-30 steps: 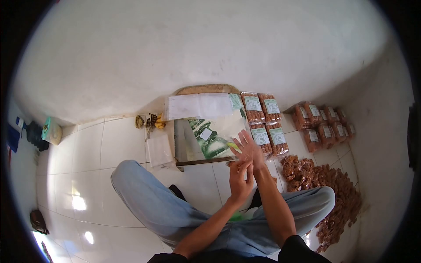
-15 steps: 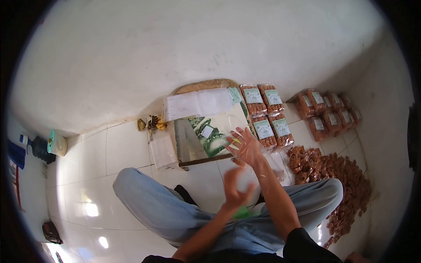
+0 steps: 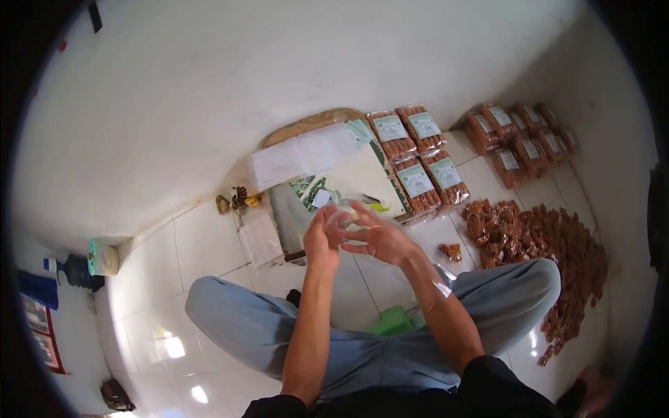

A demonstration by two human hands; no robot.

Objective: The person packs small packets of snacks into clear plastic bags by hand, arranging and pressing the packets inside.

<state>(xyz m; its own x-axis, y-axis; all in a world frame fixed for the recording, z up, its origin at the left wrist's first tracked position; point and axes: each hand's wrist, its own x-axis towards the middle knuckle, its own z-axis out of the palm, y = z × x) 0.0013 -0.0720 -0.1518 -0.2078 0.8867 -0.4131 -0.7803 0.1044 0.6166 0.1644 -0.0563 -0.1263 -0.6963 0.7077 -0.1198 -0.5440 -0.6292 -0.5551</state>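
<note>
Below a pale wall (image 3: 334,63), a person in blue jeans (image 3: 240,313) sits on a white tiled floor (image 3: 209,247), knees apart, facing a low surface (image 3: 369,182) with a printed top. A heap of small, clear-wrapped brown packets (image 3: 557,251) spreads loose beside the right knee. Beyond it stands a cluster of filled packs (image 3: 527,150), and four more packs (image 3: 415,171) lie in two rows along the right side of the surface. The work looks partway along: these packs are filled and bear labels, while the heap lies loose and nothing brown shows between the hands. White sheets (image 3: 303,157) cover the back of the surface. At its near edge, the grip of the left hand (image 3: 322,240) is pinched on clear plastic (image 3: 340,217); the right hand (image 3: 382,238) has its fingers spread against it. The plastic appears to sit between both hands, though blur hides its outline. Pale green labels on the four packs carry print too small to read. Green slips (image 3: 359,132), also illegible, lie by the white sheets. One stray packet (image 3: 451,251) rests on the tiles.
</note>
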